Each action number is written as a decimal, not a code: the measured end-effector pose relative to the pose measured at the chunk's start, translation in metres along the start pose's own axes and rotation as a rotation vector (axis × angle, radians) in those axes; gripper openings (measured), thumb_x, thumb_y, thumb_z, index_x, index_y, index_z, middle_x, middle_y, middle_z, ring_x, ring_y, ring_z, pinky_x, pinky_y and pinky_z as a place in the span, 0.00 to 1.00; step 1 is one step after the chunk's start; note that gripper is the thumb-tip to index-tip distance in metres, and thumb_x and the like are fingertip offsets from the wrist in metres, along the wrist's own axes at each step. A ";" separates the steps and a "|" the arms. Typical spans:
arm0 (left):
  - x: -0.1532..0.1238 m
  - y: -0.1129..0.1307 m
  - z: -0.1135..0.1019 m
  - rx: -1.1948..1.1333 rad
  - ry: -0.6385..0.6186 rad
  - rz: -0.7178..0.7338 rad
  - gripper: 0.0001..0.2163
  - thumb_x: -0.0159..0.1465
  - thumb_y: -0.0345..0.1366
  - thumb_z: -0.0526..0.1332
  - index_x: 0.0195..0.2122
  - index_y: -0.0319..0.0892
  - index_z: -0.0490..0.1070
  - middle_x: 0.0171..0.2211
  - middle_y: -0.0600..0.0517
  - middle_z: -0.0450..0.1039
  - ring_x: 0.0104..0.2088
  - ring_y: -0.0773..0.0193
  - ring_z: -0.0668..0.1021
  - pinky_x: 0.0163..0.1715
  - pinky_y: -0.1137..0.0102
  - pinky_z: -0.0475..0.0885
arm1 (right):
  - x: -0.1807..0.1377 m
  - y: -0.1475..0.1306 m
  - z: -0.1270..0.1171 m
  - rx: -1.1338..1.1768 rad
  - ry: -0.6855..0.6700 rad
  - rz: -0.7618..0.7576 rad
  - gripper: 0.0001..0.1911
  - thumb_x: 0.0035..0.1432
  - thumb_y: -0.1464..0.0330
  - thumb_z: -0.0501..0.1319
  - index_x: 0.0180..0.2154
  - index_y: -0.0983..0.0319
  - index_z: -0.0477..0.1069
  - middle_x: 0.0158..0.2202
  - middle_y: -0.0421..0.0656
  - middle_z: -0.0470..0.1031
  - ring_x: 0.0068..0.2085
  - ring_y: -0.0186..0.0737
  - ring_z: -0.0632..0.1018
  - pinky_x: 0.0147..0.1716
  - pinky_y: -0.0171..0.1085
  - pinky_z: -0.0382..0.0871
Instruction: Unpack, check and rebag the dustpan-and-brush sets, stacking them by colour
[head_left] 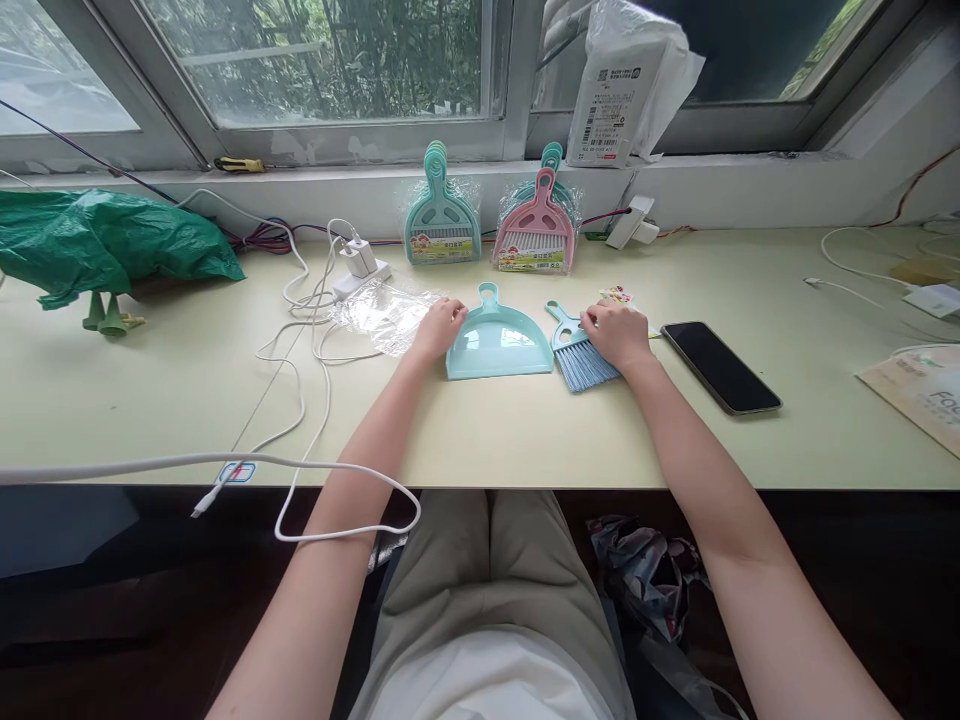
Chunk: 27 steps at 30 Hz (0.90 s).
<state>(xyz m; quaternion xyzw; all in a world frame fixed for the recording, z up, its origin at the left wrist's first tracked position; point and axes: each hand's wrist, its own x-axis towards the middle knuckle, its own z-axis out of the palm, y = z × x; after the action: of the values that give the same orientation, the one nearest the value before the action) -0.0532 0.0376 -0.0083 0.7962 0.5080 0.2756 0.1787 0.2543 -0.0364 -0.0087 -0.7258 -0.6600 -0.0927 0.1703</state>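
Note:
A small teal dustpan (496, 343) lies flat on the pale desk (480, 430), handle pointing away from me. My left hand (439, 327) rests at its left edge with fingers curled against the rim. Right of it lies a little teal brush with blue bristles (582, 362). My right hand (616, 332) covers the brush's middle, fingers closed over it. An empty clear plastic wrapper (382, 312) lies just left of my left hand. A small printed label card (616, 295) peeks out beyond my right hand.
Packaged teal dustpan sets (442, 210) and pink ones (535, 228) lean against the window ledge. A black phone (720, 366) lies at the right. White cables and a charger (358, 262) sprawl at the left, beside a green plastic bag (105, 240). A white parcel (626, 85) sits on the sill.

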 end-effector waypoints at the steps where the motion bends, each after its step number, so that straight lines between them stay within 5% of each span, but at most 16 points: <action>1: 0.000 0.001 -0.001 -0.003 0.011 -0.004 0.13 0.68 0.37 0.49 0.38 0.42 0.73 0.41 0.44 0.72 0.45 0.54 0.71 0.49 0.62 0.64 | 0.000 0.000 -0.001 0.005 0.010 0.012 0.19 0.65 0.63 0.50 0.36 0.64 0.78 0.42 0.52 0.77 0.39 0.48 0.74 0.35 0.40 0.59; 18: -0.001 0.003 -0.011 -0.026 0.275 -0.057 0.12 0.68 0.34 0.49 0.32 0.43 0.71 0.40 0.45 0.73 0.36 0.58 0.72 0.40 0.64 0.65 | 0.000 0.004 -0.015 0.202 0.214 0.290 0.26 0.67 0.55 0.46 0.33 0.63 0.76 0.40 0.56 0.77 0.41 0.52 0.75 0.41 0.46 0.65; 27: -0.002 0.004 -0.010 0.010 0.260 -0.068 0.12 0.68 0.34 0.49 0.34 0.43 0.72 0.40 0.45 0.74 0.38 0.57 0.73 0.39 0.64 0.65 | 0.001 -0.002 -0.012 0.099 0.019 0.246 0.18 0.60 0.56 0.57 0.31 0.61 0.77 0.36 0.52 0.76 0.41 0.51 0.74 0.40 0.45 0.65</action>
<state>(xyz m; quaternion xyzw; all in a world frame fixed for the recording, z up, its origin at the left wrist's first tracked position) -0.0566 0.0343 0.0016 0.7369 0.5551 0.3677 0.1169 0.2532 -0.0394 0.0029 -0.7911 -0.5681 -0.0453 0.2221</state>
